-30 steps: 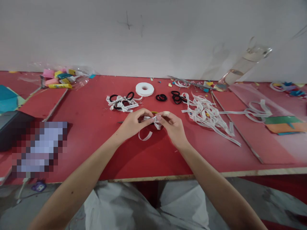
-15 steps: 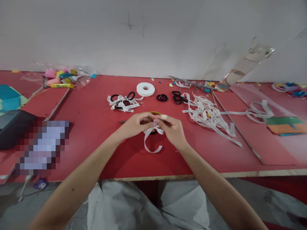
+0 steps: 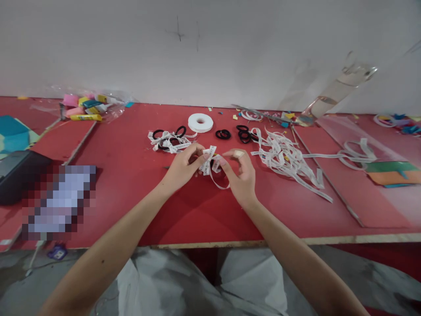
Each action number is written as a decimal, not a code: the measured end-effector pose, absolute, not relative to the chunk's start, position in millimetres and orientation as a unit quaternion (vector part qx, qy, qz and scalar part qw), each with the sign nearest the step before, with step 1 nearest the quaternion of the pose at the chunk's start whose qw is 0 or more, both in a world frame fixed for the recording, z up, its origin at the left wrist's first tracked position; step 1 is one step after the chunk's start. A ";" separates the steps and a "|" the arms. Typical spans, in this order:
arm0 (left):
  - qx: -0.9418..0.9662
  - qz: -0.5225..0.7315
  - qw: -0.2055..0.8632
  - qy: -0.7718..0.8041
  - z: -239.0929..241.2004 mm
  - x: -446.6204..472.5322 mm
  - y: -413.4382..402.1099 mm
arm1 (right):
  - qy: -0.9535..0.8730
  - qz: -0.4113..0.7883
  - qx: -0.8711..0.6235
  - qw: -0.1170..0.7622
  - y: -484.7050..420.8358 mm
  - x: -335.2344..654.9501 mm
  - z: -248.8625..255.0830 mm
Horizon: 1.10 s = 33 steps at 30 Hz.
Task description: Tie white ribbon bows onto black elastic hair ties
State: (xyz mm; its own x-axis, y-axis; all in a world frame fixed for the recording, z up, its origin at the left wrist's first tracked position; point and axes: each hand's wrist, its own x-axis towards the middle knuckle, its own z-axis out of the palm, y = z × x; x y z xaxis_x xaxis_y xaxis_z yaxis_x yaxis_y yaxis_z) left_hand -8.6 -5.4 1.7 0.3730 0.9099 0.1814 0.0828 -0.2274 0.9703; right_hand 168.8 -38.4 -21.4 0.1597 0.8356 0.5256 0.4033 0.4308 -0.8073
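Observation:
My left hand [image 3: 182, 166] and my right hand [image 3: 240, 173] meet over the middle of the red table [image 3: 131, 175]. Both pinch a white printed ribbon strip [image 3: 212, 167] that loops down between them. A dark hair band seems to sit inside the ribbon, mostly hidden by my fingers. My right index finger wears a pale bandage. Behind my left hand lies a small heap of black hair bands tied with ribbon [image 3: 168, 140]. To the right of my right hand spreads a pile of loose ribbon strips [image 3: 283, 156].
A white tape roll [image 3: 200, 123] and bare black hair bands [image 3: 234, 133] lie at the back. Coloured blocks in plastic [image 3: 83, 107] sit at the far left, a dark case [image 3: 16, 173] at the left edge. A clear plastic sheet [image 3: 362, 145] and coloured paper [image 3: 391, 171] lie right.
My hands have lifted slightly away from me, and the ribbon's hanging loop has been drawn up shorter; its ends now stick up between my fingers.

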 end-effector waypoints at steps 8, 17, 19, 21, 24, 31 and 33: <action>0.600 0.461 0.526 0.389 3.1 -6.8 -7.5 | -0.757 0.172 -0.421 0.468 -40.9 164.0 -23.7; 0.589 0.466 0.526 0.399 0.7 -10.5 -1.8 | -0.730 0.152 -0.437 0.504 -42.7 167.2 -23.8; 0.579 0.464 0.532 0.407 1.7 -11.5 -1.4 | -0.725 0.125 -0.427 0.526 -43.3 167.8 -22.7; 0.569 0.465 0.543 0.407 1.3 -12.3 -0.5 | -0.726 0.101 -0.409 0.543 -43.5 168.3 -22.0; 0.555 0.472 0.556 0.400 -0.7 -13.1 1.4 | -0.734 0.082 -0.380 0.557 -43.9 169.1 -20.7; 0.561 0.472 0.560 0.387 0.1 -12.5 1.0 | -0.745 0.107 -0.348 0.559 -46.0 171.5 -17.2; 0.562 0.466 0.564 0.386 0.2 -11.2 -0.4 | -0.755 0.121 -0.339 0.548 -46.3 171.7 -17.2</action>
State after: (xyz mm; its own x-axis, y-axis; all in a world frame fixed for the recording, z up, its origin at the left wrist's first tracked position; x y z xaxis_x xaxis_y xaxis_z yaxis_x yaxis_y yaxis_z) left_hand -11.2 -0.4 0.2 0.2674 0.9596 0.0875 -0.0916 -0.0651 0.9937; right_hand 171.7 -46.3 -17.2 -0.1682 0.6447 0.7457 0.3799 0.7404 -0.5545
